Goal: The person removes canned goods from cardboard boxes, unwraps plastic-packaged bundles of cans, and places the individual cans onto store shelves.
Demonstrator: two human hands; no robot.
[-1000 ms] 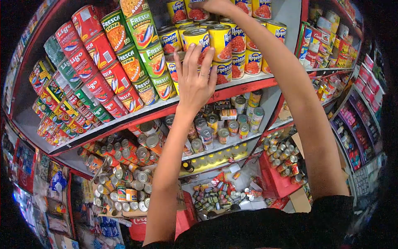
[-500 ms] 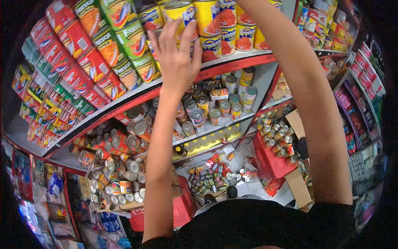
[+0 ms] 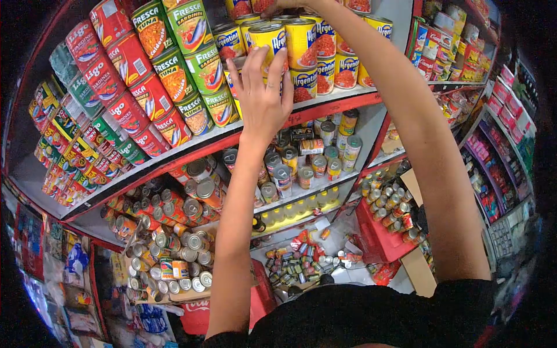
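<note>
My left hand [image 3: 264, 95] has its fingers spread against the front of a yellow Argentina can [image 3: 268, 40] on the upper shelf. At the top edge, my right hand [image 3: 290, 4] is partly cut off, above the yellow cans and beside red-and-yellow cans on a higher row. Whether its fingers hold anything is hidden. More Argentina cans [image 3: 345, 72] are stacked right of my left hand. Green Fresca sardine cans [image 3: 191, 26] and Fresca tuna cans [image 3: 152, 28] stand stacked to its left.
Red Ligo cans [image 3: 104, 81] line the shelf's left part. The red shelf edge [image 3: 325, 105] runs below my hands. Lower down are shelved cans [image 3: 283, 177], a box of cans [image 3: 174, 269], a red crate [image 3: 371, 235] and loose cans on the floor [image 3: 299, 261].
The shelves sit lower in the view. My right hand now shows partly at the top edge, where only the forearm showed before. My left hand remains against the yellow cans.
</note>
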